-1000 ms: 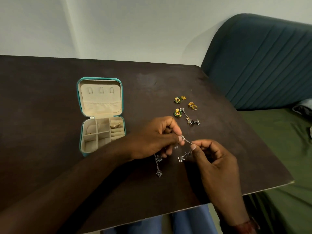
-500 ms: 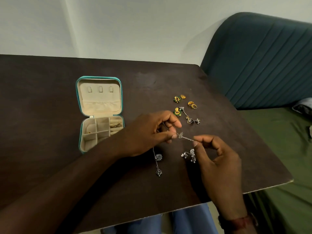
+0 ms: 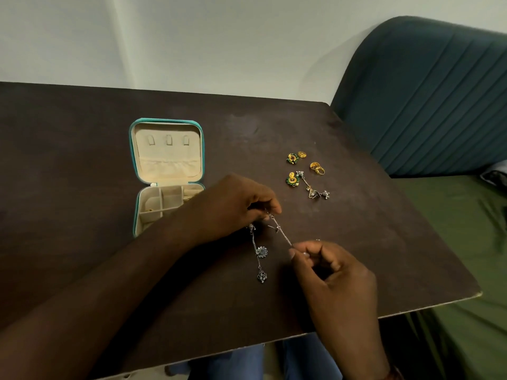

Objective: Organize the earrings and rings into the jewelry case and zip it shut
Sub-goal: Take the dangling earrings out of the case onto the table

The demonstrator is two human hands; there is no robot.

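Observation:
A teal jewelry case (image 3: 167, 149) lies open on the dark table (image 3: 82, 160), its lid flat and its cream compartments partly behind my left forearm. My left hand (image 3: 236, 204) pinches the upper end of a silver chain earring (image 3: 281, 231); my right hand (image 3: 329, 267) pinches its lower end, stretching it between them. A second silver dangling earring (image 3: 260, 253) hangs from under my left hand down onto the table. Further right lie two green-and-gold earrings (image 3: 292, 179), gold rings (image 3: 317, 168) and another silver earring (image 3: 312, 189).
The table's right and front edges are close to my right hand. A teal upholstered headboard (image 3: 425, 100) and a green bedsheet (image 3: 466, 242) lie to the right. Blue jeans (image 3: 247, 360) show below the table's front edge.
My right hand has closed over the lower cluster of the chain earring and dropped slightly; the chain now runs steeper between both hands. My left hand moved a little toward me.

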